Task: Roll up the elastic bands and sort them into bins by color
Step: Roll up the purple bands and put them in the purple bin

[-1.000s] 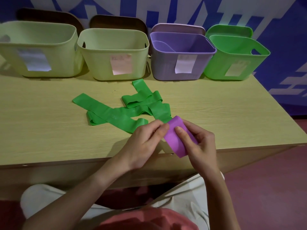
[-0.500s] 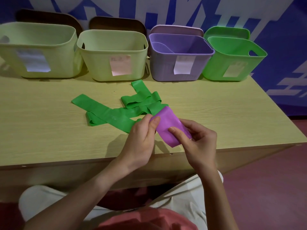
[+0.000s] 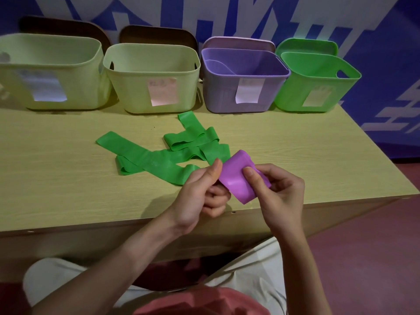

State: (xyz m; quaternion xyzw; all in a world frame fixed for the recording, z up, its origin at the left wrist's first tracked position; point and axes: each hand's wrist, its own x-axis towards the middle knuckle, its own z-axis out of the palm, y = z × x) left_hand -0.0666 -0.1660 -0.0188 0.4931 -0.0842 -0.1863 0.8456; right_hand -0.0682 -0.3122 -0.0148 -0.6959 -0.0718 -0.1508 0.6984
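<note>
We hold the purple elastic band (image 3: 236,178) between our two hands, in the air just above the near edge of the table (image 3: 318,155). Our left hand (image 3: 200,192) pinches the left side of the band: the thumb lies on top at the band's 9 o'clock edge and the other fingers are curled under it. Our right hand (image 3: 279,192) grips the right side, with the thumb pressed on the front of the band and the fingers curled behind it. The band is rolled into a short, loose tube, and its lower end hangs free toward 6 o'clock.

At 10 o'clock from the hands, the green elastic bands (image 3: 163,155) lie unrolled on the table, crossing one over another in a flat heap; their nearest end is just beside our left thumb.

Along the far edge of the table, at 12 o'clock, four bins stand in a row, each with a paper label on its front. From 9 o'clock to 3 o'clock they are a pale green bin (image 3: 50,71), a second pale green bin (image 3: 152,78), a purple bin (image 3: 245,80) and a bright green bin (image 3: 318,85). Behind each bin a lid leans against the blue wall (image 3: 386,64).
</note>
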